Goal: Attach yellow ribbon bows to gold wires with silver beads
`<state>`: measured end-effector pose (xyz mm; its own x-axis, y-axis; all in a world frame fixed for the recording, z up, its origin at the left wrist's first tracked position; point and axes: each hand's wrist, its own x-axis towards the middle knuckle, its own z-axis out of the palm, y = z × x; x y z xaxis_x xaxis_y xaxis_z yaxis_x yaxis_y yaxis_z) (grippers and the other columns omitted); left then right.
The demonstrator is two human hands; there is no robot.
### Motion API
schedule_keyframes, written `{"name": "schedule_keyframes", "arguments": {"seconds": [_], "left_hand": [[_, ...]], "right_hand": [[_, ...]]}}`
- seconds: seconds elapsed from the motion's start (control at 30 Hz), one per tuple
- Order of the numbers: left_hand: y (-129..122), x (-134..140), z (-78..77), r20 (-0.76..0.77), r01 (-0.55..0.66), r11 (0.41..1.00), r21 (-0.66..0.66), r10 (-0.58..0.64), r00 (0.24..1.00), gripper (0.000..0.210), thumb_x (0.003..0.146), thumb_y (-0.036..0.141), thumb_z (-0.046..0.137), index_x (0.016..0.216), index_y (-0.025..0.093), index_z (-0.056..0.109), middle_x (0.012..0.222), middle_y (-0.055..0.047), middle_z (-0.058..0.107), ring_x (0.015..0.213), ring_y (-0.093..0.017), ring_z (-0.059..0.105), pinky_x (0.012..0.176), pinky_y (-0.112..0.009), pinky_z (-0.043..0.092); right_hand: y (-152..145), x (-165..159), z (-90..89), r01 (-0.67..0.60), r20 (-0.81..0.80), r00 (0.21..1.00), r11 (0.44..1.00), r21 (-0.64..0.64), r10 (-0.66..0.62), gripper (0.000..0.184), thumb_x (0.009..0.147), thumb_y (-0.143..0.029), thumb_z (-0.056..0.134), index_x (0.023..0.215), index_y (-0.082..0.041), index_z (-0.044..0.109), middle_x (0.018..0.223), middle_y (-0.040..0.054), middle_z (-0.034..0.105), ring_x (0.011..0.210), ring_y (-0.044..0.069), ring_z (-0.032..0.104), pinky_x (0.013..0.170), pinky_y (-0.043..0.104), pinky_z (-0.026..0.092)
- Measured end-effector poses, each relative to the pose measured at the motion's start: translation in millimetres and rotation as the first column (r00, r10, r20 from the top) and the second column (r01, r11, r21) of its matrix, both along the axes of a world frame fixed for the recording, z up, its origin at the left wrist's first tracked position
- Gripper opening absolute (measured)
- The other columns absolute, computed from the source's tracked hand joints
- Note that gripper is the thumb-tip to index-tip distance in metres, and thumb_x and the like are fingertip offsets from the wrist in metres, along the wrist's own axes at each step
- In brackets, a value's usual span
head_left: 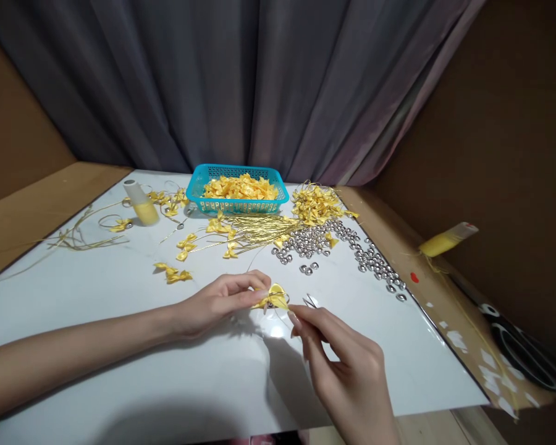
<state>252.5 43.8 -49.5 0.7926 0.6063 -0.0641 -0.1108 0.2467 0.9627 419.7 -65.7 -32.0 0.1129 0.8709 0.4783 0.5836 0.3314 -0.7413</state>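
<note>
My left hand (231, 300) pinches a small yellow ribbon bow (277, 296) above the white board. A thin cord loops around the bow's middle, and something small and silvery shows beneath it. Coming from the right, my right hand (340, 352) has thumb and forefinger closed at the bow's right tip; a fine thread hangs by these fingertips. Two slim metal points (310, 301) stick up behind my right hand, the rest of that tool being hidden. Left of the hands lie loose yellow bows (178, 275).
A blue basket (196, 201) of yellow bows stands at the back. Near it are gold cords (259, 230), a pile of corded bows (317, 204) and silver beads (308, 240). A glue bottle (142, 204) stands left; another bottle (447, 240) and black-handled scissors (514, 346) are right.
</note>
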Motion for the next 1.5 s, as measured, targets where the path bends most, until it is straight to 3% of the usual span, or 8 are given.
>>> {"name": "schedule_keyframes", "arguments": {"seconds": [0.17, 0.33, 0.5, 0.6, 0.73, 0.9, 1.13, 1.5], "left_hand": [[1, 2, -1.2, -0.003, -0.084, 0.995, 0.05, 0.084, 0.996, 0.019, 0.087, 0.032, 0.055, 0.076, 0.018, 0.06, 0.094, -0.002, 0.047, 0.091, -0.016, 0.042, 0.085, -0.029, 0.029], [2, 3, -2.2, -0.012, -0.177, 0.982, 0.064, 0.179, 0.984, 0.016, 0.087, 0.028, 0.054, 0.075, 0.019, 0.059, 0.096, -0.001, 0.046, 0.091, -0.015, 0.041, 0.082, -0.026, 0.029], [1, 4, -1.4, -0.003, -0.196, 0.981, 0.014, 0.196, 0.981, 0.017, 0.087, 0.027, 0.054, 0.074, 0.018, 0.059, 0.094, -0.001, 0.046, 0.088, -0.014, 0.04, 0.078, -0.025, 0.029], [2, 4, -1.3, 0.021, -0.187, 0.982, -0.006, 0.187, 0.982, 0.017, 0.087, 0.026, 0.054, 0.073, 0.017, 0.059, 0.095, -0.001, 0.046, 0.09, -0.014, 0.041, 0.08, -0.025, 0.03], [2, 5, -2.3, 0.037, -0.152, 0.988, -0.03, 0.153, 0.988, 0.017, 0.088, 0.027, 0.054, 0.074, 0.017, 0.059, 0.092, -0.001, 0.046, 0.086, -0.014, 0.041, 0.078, -0.025, 0.03], [2, 4, -3.6, 0.013, -0.134, 0.991, -0.023, 0.134, 0.991, 0.018, 0.088, 0.031, 0.054, 0.076, 0.018, 0.059, 0.09, -0.001, 0.047, 0.084, -0.014, 0.041, 0.076, -0.025, 0.031], [0, 3, -1.8, -0.023, -0.09, 0.993, 0.079, 0.092, 0.995, 0.022, 0.087, 0.035, 0.055, 0.075, 0.018, 0.06, 0.091, -0.002, 0.049, 0.087, -0.016, 0.043, 0.081, -0.029, 0.031], [1, 3, -2.4, -0.026, -0.077, 0.993, 0.091, 0.08, 0.996, 0.021, 0.086, 0.035, 0.054, 0.075, 0.018, 0.061, 0.091, -0.002, 0.05, 0.088, -0.017, 0.045, 0.082, -0.03, 0.032]], "right_hand": [[-3, -13, 2.5, -0.081, -0.253, 0.967, 0.976, -0.202, 0.028, 0.016, 0.087, -0.02, 0.051, 0.08, -0.019, 0.065, 0.063, -0.001, 0.061, 0.046, 0.009, 0.052, 0.044, 0.019, 0.042], [-2, -32, -2.7, -0.293, -0.669, 0.743, 0.891, -0.346, -0.015, 0.015, 0.084, -0.032, 0.06, 0.077, -0.019, 0.064, 0.06, -0.0015, 0.063, 0.041, 0.007, 0.052, 0.047, 0.02, 0.045], [6, -40, -11.8, -0.449, -0.821, 0.571, 0.841, -0.3, 0.012, 0.019, 0.082, -0.036, 0.063, 0.081, -0.017, 0.062, 0.065, 0.0022, 0.069, 0.041, 0.009, 0.057, 0.048, 0.021, 0.049], [9, -36, -9.9, -0.383, -0.776, 0.63, 0.87, -0.309, 0.002, 0.019, 0.081, -0.035, 0.064, 0.082, -0.017, 0.063, 0.07, 0.0046, 0.071, 0.053, 0.014, 0.064, 0.056, 0.024, 0.053], [5, -27, 1.7, -0.097, -0.562, 0.822, 0.952, -0.29, -0.087, 0.01, 0.082, -0.029, 0.063, 0.08, -0.02, 0.068, 0.074, 0.0009, 0.072, 0.071, 0.015, 0.067, 0.072, 0.024, 0.054], [4, -13, 11.4, 0.086, -0.272, 0.952, 0.975, -0.205, -0.141, 0.011, 0.083, -0.023, 0.06, 0.078, -0.023, 0.069, 0.07, -0.0025, 0.071, 0.066, 0.012, 0.066, 0.063, 0.019, 0.052], [10, -4, 12.0, 0.063, -0.08, 0.994, 0.986, -0.155, -0.076, 0.017, 0.086, -0.017, 0.052, 0.081, -0.018, 0.068, 0.063, -0.0007, 0.066, 0.054, 0.01, 0.061, 0.052, 0.02, 0.049], [9, -4, 8.0, 0.072, -0.054, 0.995, 0.987, -0.145, -0.081, 0.019, 0.086, -0.016, 0.05, 0.078, -0.018, 0.067, 0.057, -0.0008, 0.061, 0.046, 0.01, 0.055, 0.046, 0.022, 0.045]]}}
